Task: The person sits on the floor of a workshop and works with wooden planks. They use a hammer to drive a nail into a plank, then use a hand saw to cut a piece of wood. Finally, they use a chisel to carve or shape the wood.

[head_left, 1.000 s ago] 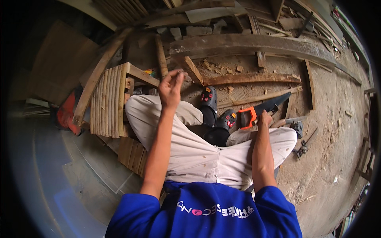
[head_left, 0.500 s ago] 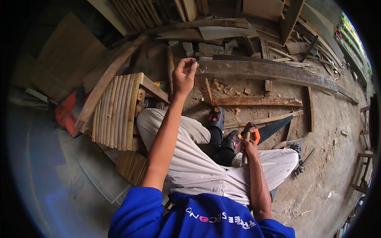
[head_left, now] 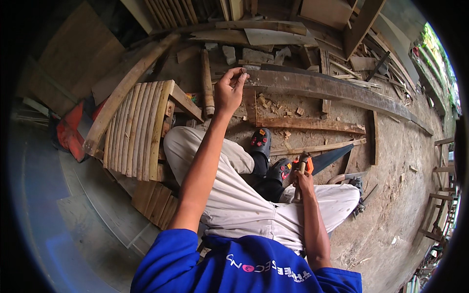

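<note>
My left hand (head_left: pixel 230 90) is raised at the near-left end of a long, dark wooden beam (head_left: pixel 312 88). Its thumb and fingers are pinched together on something too small to make out. Low over my right thigh, my right hand (head_left: pixel 304 181) is wrapped round the wooden handle of a hammer (head_left: pixel 298 193), whose head points away from me. Just beyond the hammer lies a handsaw (head_left: pixel 330 159) with an orange handle, partly hidden by my hand and the hammer.
A slatted wooden piece (head_left: pixel 139 129) stands by my left knee, with a round wooden post (head_left: pixel 207 83) beyond it. Wood chips (head_left: pixel 299 111) and a rough plank (head_left: pixel 312 125) lie on the floor ahead. Scrap timber (head_left: pixel 278 27) is piled at the back.
The view has shifted slightly. My left hand has moved a little right against the beam's end. The hammer in my right hand now covers more of the saw's orange handle.
</note>
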The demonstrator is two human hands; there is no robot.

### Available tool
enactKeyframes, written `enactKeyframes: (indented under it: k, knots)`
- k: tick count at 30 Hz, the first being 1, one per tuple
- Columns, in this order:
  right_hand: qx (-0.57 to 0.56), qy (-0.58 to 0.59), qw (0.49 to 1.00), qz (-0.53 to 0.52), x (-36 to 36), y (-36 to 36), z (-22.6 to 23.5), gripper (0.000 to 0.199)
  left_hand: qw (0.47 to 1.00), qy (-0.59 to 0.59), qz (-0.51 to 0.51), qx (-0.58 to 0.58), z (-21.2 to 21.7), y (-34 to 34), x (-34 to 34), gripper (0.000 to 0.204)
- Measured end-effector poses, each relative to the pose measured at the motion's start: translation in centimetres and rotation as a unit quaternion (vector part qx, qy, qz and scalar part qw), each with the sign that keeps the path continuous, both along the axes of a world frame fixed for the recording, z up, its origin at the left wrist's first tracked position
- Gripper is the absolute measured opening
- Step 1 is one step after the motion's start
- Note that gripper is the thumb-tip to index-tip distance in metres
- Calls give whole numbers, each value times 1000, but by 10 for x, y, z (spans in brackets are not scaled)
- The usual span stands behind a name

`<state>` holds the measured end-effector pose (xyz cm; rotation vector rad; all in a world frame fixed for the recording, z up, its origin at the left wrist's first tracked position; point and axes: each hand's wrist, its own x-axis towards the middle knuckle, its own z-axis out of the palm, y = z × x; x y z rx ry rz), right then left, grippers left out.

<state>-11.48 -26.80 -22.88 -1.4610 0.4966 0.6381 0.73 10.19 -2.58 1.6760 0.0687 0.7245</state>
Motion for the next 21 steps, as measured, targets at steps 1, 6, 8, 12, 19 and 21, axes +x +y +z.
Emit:
enactKeyframes:
  k: [1, 6, 8, 12, 19, 21]
  knots:
    - [6, 15, 1000, -2, 0, -1, 0, 14, 1000, 5, 2, -3, 0, 0, 0, 18]
    - [-8, -8, 1000, 11, -1, -2, -4, 15, 1000, 8, 7, -6, 0, -2, 1, 16]
    - [-18, -6, 1000, 13, -1, -1, -6, 17, 1000, 7, 11, -1, 0, -3, 1, 16]
    - [-23, 1, 999, 33, 1, -2, -8, 17, 1000, 15, 20, 8, -1, -3, 1, 17]
    - [-19, 0, 999, 49, 0, -3, -13, 15, 999, 24, 31, 33, 2, -3, 1, 19]
    - [-21, 7, 999, 48, 0, -3, -13, 14, 999, 15, 27, 34, 3, -4, 0, 20]
